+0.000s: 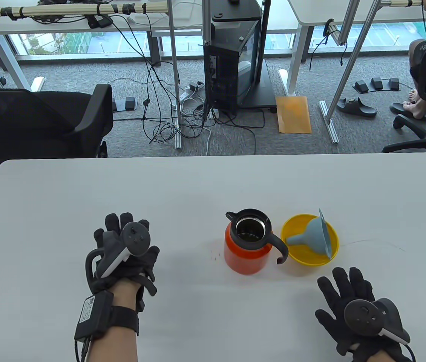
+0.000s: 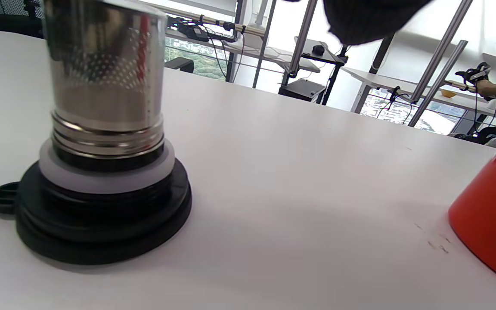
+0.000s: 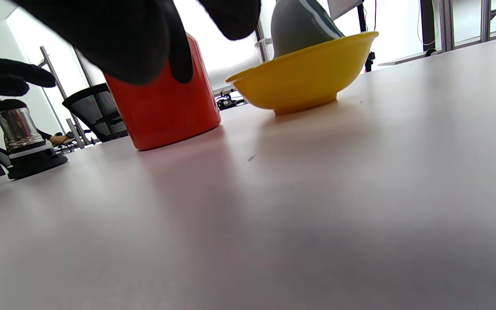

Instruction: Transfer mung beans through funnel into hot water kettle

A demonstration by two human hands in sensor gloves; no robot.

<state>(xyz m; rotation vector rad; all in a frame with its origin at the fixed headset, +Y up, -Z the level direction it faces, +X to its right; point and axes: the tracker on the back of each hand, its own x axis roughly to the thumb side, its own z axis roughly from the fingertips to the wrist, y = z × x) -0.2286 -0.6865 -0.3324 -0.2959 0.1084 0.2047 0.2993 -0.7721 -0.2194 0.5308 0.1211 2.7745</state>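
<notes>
An orange kettle (image 1: 245, 256) with a black handle stands open at mid table; something dark and greenish shows inside its mouth. To its right a yellow bowl (image 1: 309, 260) holds a blue-grey funnel (image 1: 313, 233) lying on its side. The kettle's black lid with a steel strainer (image 2: 101, 193) stands upside down on the table, hidden under my left hand (image 1: 126, 245) in the table view. That hand hovers just above the lid with fingers spread, touching nothing. My right hand (image 1: 348, 298) lies open and empty near the front edge, below the bowl. No loose beans show in the bowl.
The white table (image 1: 198, 188) reaches back to its far edge, with floor, cables and chairs beyond. A few small dark marks lie on the table left of the kettle (image 1: 216, 256).
</notes>
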